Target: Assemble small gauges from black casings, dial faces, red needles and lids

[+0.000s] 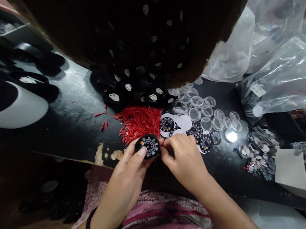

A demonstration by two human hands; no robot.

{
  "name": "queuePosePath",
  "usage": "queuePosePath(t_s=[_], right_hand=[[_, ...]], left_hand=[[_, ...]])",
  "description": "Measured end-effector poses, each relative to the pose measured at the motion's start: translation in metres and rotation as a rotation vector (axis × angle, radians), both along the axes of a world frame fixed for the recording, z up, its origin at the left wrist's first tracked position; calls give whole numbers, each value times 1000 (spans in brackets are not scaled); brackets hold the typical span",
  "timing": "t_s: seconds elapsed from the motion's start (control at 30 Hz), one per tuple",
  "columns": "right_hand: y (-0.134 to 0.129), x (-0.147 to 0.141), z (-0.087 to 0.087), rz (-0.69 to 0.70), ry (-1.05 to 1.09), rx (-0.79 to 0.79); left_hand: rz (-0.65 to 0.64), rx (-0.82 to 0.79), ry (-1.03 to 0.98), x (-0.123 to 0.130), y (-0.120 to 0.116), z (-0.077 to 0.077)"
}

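Observation:
A round black gauge (152,145) with white markings and an orange mark on its dial is gripped by my left hand (128,174), the thumb resting on the dial face. My right hand (186,159) is at the gauge's right edge, its fingers pinched together; whatever they hold is hidden. Just beyond my hands lies a heap of small red pointers (140,122). Printed black dial discs (206,142) and white discs (184,123) overlap beside it. Clear plastic rings (194,114) are scattered behind the discs.
A large dark container (117,23) looms over the back, with black cups (113,98) at its mouth. Plastic bags (290,79) stand back right. Small metal parts (262,155) and a white box (291,169) sit right. A white cylinder (34,107) lies left.

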State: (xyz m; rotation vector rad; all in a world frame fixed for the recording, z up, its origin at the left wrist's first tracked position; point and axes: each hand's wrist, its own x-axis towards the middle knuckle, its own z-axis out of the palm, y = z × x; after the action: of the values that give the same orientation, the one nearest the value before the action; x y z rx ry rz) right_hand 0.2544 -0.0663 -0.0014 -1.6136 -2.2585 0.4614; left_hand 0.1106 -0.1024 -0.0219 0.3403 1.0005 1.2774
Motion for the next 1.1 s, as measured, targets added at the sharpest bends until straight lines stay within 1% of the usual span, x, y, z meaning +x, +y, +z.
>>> queuePosePath(t_s=[0.13, 0.17, 0.23, 0.3, 0.4, 0.5, 0.6, 0.67, 0.83, 0.9, 1.1], right_hand=[[-6, 3, 8, -95, 371, -170], [-8, 3, 10, -104, 441, -189], [-10, 2, 15, -94, 519, -172], [-13, 0, 18, -48, 506, -118], [-16, -4, 21, 7, 385, -65], [-18, -5, 22, 5, 283, -53], [-19, -4, 24, -1, 246, -48], [-19, -3, 25, -10, 267, -65], [-20, -1, 26, -24, 453, -154], [-20, -1, 26, -34, 496, -179], [-23, 3, 29, -21, 446, -164]], left_hand=[[37, 83, 20, -2, -2, 4], [49, 90, 20, -3, -1, 5], [85, 88, 36, -4, 0, 6], [77, 59, 76, -3, 2, 5], [-34, 34, 147, 0, 3, -3], [-108, 101, 235, 2, 0, -12], [-142, 165, 292, 1, -3, -15], [-161, 178, 297, 0, -4, -13], [-169, 167, 296, -2, -6, -4], [-165, 152, 297, -2, -7, -1], [-143, 137, 348, 0, -6, 6]])
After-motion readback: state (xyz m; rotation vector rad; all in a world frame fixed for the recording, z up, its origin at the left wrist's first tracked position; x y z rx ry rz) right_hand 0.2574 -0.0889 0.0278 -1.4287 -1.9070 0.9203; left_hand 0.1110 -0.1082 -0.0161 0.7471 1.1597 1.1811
